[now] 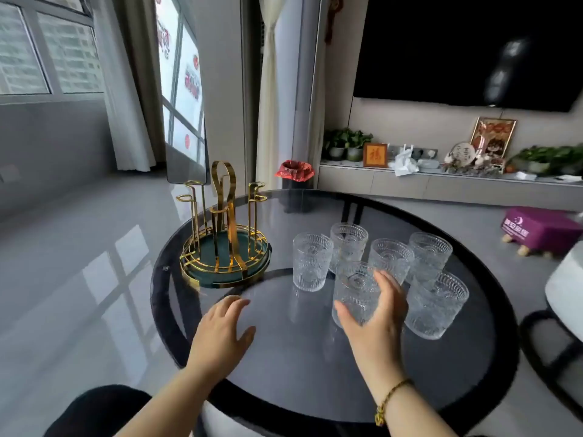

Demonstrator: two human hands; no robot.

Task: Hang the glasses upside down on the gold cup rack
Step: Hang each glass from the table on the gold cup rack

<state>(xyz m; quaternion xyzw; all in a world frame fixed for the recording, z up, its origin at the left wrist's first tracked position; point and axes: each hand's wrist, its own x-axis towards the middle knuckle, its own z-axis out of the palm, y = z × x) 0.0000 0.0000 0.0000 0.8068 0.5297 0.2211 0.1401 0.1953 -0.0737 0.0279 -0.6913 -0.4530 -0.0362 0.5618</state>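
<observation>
Right hand curled around nearest glass, thumb one side, fingers the other; seems to grip it, though lift unclear. Left hand spread flat, empty, above glass table. Gold cup rack stands bare, left of cluster. Six glasses upright; none hung yet.

Single head-worn view, forward and down, close over the round glass table.

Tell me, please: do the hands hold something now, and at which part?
The right hand wraps the side wall of the nearest embossed glass, thumb in front, fingers behind. The left hand holds nothing.
</observation>
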